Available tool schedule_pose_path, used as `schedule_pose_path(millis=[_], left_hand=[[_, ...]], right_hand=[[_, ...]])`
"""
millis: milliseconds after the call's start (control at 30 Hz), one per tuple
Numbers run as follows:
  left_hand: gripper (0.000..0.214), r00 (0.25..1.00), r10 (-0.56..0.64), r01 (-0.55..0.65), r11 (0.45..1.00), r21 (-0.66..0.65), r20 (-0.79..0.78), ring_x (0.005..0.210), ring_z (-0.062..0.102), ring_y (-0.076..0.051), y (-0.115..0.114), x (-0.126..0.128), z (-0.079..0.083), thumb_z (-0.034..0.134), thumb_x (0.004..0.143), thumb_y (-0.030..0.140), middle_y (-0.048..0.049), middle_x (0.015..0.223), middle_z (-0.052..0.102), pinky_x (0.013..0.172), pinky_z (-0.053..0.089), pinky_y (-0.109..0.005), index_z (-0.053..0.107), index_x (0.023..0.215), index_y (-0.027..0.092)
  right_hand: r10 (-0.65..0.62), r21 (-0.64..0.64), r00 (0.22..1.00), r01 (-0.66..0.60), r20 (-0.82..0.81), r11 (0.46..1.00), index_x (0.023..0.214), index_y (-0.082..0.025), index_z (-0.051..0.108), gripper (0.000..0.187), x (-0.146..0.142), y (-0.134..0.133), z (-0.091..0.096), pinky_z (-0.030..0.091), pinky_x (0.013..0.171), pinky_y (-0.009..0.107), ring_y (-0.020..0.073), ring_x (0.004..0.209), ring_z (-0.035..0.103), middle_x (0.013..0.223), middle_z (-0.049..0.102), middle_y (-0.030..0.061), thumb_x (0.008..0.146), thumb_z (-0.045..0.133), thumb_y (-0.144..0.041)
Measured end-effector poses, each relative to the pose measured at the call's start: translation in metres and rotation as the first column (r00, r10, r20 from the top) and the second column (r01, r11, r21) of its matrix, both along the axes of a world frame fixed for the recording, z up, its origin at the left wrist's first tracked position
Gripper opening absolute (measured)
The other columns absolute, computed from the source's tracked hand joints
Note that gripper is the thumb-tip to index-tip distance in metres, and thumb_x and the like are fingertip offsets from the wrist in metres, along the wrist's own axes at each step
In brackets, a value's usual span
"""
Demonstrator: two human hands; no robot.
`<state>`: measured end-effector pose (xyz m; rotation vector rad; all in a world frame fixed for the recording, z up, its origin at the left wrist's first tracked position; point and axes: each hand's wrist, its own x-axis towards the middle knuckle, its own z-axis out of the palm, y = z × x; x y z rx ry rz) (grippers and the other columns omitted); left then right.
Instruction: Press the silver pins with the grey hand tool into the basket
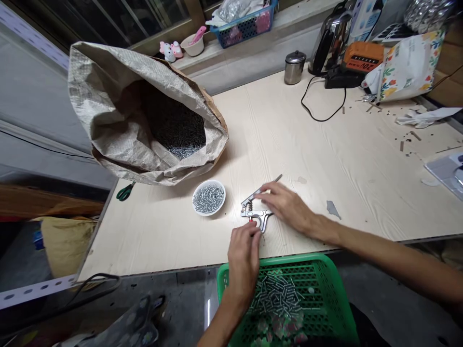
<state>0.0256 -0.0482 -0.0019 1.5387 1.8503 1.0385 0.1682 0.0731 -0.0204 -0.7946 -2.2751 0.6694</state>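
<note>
My right hand (pixel 287 206) lies over the handles of a metal plier-like press tool (pixel 255 208) on the pale wooden table (pixel 325 159), fingers curled on it. My left hand (pixel 244 253) reaches to the tool's jaw from below, fingertips pinched together at a small part with a red tip that is too small to name. A small white bowl (pixel 209 197) full of small metal pieces stands just left of the tool. A green plastic basket (pixel 318 284) holding more metal pieces sits below the table's near edge, under my left wrist.
A large open paper sack (pixel 119 115) of small metal parts stands at the table's left back. Green-handled scissors (pixel 125 192) lie beside it. A kettle (pixel 331 41), metal canister (pixel 294 67), black cable (pixel 318 108), orange device (pixel 362 57) and bags crowd the far right.
</note>
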Motion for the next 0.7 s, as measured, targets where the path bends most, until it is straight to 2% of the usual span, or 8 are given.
schedule_pose_path(millis=[67, 167, 267, 367, 433, 500, 567, 700], left_hand=[[0.015, 0.957, -0.152, 0.177, 0.981, 0.081, -0.247, 0.110, 0.059, -0.025, -0.008, 0.006, -0.014, 0.048, 0.093, 0.020, -0.0120, 0.116, 0.067, 0.094, 0.051, -0.045, 0.063, 0.091, 0.018], [0.017, 0.870, -0.227, 0.287, 0.955, 0.076, -0.437, 0.118, 0.056, -0.026, -0.015, 0.011, -0.034, 0.043, 0.094, 0.014, -0.0143, 0.126, 0.062, 0.095, 0.052, -0.047, 0.060, 0.094, 0.017], [0.016, 0.844, -0.246, 0.308, 0.950, 0.055, -0.477, 0.119, 0.056, -0.027, -0.014, 0.010, -0.040, 0.043, 0.095, 0.015, -0.0160, 0.128, 0.061, 0.095, 0.053, -0.048, 0.059, 0.097, 0.016], [0.016, 0.885, -0.285, 0.313, 0.950, 0.017, -0.369, 0.114, 0.059, -0.026, -0.010, 0.002, -0.028, 0.046, 0.095, 0.020, -0.0139, 0.122, 0.065, 0.093, 0.054, -0.045, 0.061, 0.097, 0.018], [0.016, 0.950, -0.219, 0.220, 0.975, -0.017, -0.223, 0.104, 0.064, -0.023, -0.008, -0.008, -0.015, 0.047, 0.095, 0.023, -0.0111, 0.111, 0.069, 0.089, 0.054, -0.039, 0.063, 0.097, 0.019], [0.017, 0.992, -0.023, 0.017, 0.999, -0.047, -0.125, 0.093, 0.065, -0.020, -0.004, -0.019, -0.004, 0.049, 0.094, 0.027, -0.0082, 0.098, 0.070, 0.083, 0.054, -0.034, 0.065, 0.096, 0.019], [0.019, 0.983, 0.152, -0.161, 0.984, -0.075, -0.105, 0.086, 0.064, -0.019, 0.000, -0.029, 0.001, 0.052, 0.092, 0.031, -0.0063, 0.090, 0.069, 0.079, 0.052, -0.031, 0.066, 0.091, 0.019], [0.023, 0.984, 0.170, -0.175, 0.969, -0.175, -0.046, 0.082, 0.063, -0.018, 0.010, -0.038, -0.002, 0.055, 0.089, 0.036, -0.0045, 0.084, 0.069, 0.076, 0.049, -0.028, 0.069, 0.082, 0.018]], right_hand=[[-0.065, 0.125, 0.967, 0.035, 0.246, 0.992, 0.105, -0.017, 0.065, 0.028, 0.006, 0.029, -0.010, 0.049, 0.075, 0.036, 0.0212, 0.093, 0.054, 0.110, 0.059, 0.0119, 0.091, 0.043, -0.004], [0.029, 0.154, 0.919, -0.096, 0.392, 0.983, 0.097, -0.017, 0.065, 0.024, 0.004, 0.066, -0.024, 0.045, 0.067, 0.030, 0.0196, 0.087, 0.052, 0.093, 0.062, 0.0087, 0.093, 0.044, -0.007], [0.114, 0.127, 0.910, -0.178, 0.398, 0.976, 0.091, -0.016, 0.065, 0.020, -0.006, 0.085, -0.025, 0.043, 0.067, 0.029, 0.0188, 0.087, 0.052, 0.089, 0.062, 0.0075, 0.095, 0.045, -0.013], [0.082, 0.099, 0.923, -0.128, 0.376, 0.987, 0.092, -0.015, 0.064, 0.021, -0.010, 0.082, -0.015, 0.042, 0.066, 0.029, 0.0175, 0.083, 0.052, 0.092, 0.060, 0.0082, 0.097, 0.043, -0.016], [0.103, 0.084, 0.931, -0.141, 0.350, 0.986, 0.094, -0.016, 0.064, 0.021, -0.003, 0.070, -0.008, 0.042, 0.067, 0.029, 0.0165, 0.080, 0.052, 0.094, 0.059, 0.0079, 0.097, 0.045, -0.024], [0.219, 0.078, 0.906, -0.263, 0.361, 0.962, 0.090, -0.018, 0.064, 0.023, 0.009, 0.054, -0.005, 0.041, 0.072, 0.032, 0.0174, 0.081, 0.052, 0.090, 0.059, 0.0058, 0.095, 0.052, -0.037], [0.289, 0.089, 0.872, -0.350, 0.395, 0.933, 0.090, -0.020, 0.064, 0.026, 0.020, 0.038, -0.008, 0.039, 0.074, 0.034, 0.0193, 0.084, 0.051, 0.091, 0.059, 0.0052, 0.090, 0.058, -0.045], [0.199, 0.167, 0.892, -0.286, 0.407, 0.943, 0.089, -0.018, 0.060, 0.014, 0.026, 0.016, -0.025, 0.036, 0.071, 0.032, 0.0181, 0.080, 0.049, 0.087, 0.059, 0.0046, 0.095, 0.051, -0.026]])
